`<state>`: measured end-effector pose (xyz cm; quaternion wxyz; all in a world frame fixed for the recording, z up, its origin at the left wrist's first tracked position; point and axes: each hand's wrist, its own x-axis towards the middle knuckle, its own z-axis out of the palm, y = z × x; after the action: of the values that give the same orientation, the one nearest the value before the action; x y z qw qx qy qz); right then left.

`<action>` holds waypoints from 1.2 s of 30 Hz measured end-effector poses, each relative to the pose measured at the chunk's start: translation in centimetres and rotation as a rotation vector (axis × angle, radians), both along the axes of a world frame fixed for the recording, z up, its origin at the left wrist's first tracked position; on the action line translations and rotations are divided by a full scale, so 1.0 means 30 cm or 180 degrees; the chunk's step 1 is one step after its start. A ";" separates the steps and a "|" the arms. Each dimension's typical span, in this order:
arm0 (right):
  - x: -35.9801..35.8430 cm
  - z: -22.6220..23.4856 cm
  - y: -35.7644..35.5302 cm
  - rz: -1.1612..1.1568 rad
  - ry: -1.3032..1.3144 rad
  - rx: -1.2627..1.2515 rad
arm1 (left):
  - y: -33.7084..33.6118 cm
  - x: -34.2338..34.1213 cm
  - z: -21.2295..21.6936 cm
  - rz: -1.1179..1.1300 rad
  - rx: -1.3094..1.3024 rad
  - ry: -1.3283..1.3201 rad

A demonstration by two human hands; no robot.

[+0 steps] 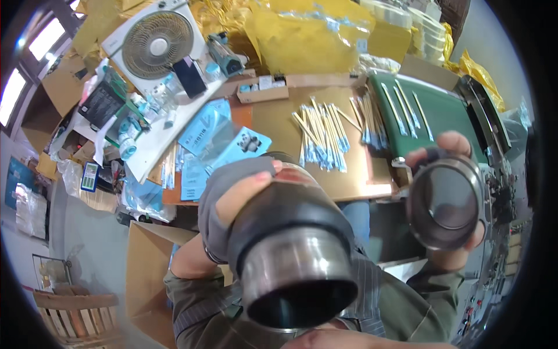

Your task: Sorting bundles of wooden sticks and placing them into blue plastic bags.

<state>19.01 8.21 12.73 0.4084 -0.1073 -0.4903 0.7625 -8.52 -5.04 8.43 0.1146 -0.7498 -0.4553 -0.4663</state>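
Note:
My left hand, in a grey fingerless glove, is wrapped round a dark vacuum flask. The flask is tilted so that its bare steel mouth faces toward me, and its inside looks dark. To the right, my right hand grips a steel cup shaped like a flask lid, its round opening turned toward me. Fingers show above and below the cup, while the palm is hidden behind it. Flask and cup are apart, both held up in front of the work table.
Thin pale sticks with blue wrapped ends lie on the brown table; more lie on a green mat. Blue printed bags are at left, beside a white shelf with a fan and phone.

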 end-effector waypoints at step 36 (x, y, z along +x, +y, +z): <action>-0.179 -0.235 0.324 0.0742 -0.3096 0.2062 | -0.170 -0.796 -0.375 0.2333 0.0471 -0.2739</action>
<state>13.65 17.93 5.69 0.0624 -0.2597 -0.8372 0.4773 -32.42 -10.15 -2.83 0.1253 -0.2754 -0.6574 -0.6901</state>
